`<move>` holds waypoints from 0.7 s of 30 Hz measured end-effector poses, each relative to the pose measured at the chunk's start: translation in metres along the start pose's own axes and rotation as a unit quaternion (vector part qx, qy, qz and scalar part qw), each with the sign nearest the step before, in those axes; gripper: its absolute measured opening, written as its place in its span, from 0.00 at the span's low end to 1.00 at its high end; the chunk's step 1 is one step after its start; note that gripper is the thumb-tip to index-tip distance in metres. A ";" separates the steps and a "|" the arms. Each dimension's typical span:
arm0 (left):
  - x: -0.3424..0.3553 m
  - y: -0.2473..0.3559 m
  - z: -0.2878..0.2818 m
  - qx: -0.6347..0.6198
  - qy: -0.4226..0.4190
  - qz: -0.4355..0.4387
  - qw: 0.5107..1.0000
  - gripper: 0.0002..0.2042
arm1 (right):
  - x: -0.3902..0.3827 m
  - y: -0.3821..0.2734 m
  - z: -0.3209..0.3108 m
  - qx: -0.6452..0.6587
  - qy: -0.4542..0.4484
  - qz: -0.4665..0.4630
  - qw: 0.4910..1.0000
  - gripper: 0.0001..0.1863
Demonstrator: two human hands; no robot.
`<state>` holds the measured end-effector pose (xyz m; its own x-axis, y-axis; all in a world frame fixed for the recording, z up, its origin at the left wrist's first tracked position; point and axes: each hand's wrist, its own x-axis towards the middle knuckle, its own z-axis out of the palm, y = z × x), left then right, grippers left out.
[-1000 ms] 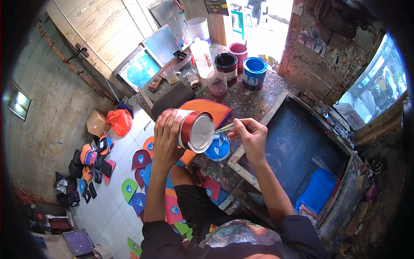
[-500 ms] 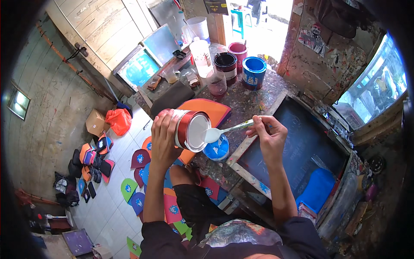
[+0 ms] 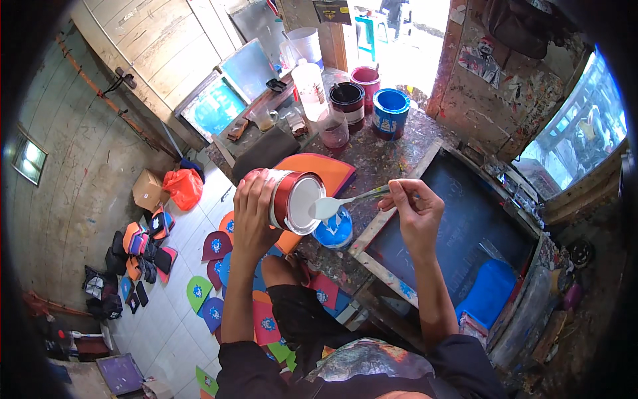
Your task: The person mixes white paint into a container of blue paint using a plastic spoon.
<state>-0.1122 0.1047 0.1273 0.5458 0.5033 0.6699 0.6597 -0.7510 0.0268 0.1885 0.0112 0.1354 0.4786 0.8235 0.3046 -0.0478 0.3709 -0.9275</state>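
Note:
My left hand (image 3: 252,207) is wrapped round a red-and-silver paint can (image 3: 282,199), tilted so that its mouth faces right. White paint shows inside it. Between the fingers of my right hand (image 3: 417,206) is the handle of a spoon (image 3: 327,207), its bowl coated white and held at the can's mouth. Below the spoon stands a small tub (image 3: 333,229) with blue and white on its inside. Behind the can, an orange cap-shaped piece (image 3: 325,169) lies on the paint-spattered table (image 3: 412,156).
Open tins of blue (image 3: 391,113), dark (image 3: 347,103) and red paint (image 3: 366,81) stand at the table's back, beside a white bottle (image 3: 309,90). A framed printing screen (image 3: 445,206) with a blue piece (image 3: 488,292) lies right. Printed coloured pieces (image 3: 216,246) cover the floor at left.
The spoon's bowl has shifted slightly left, closer in over the can's mouth, and my right hand has turned a little. The can and my left hand stay in place.

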 end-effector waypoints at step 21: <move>0.002 0.001 -0.001 -0.018 0.008 -0.004 1.000 0.53 | -0.011 -0.010 -0.006 -0.043 -0.030 -0.108 0.993 0.04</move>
<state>-0.1112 0.1041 0.1294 0.5319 0.5020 0.6819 0.6445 -0.7623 0.0585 0.1894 -0.0046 0.1400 0.4166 0.7532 0.5091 0.1274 0.5061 -0.8530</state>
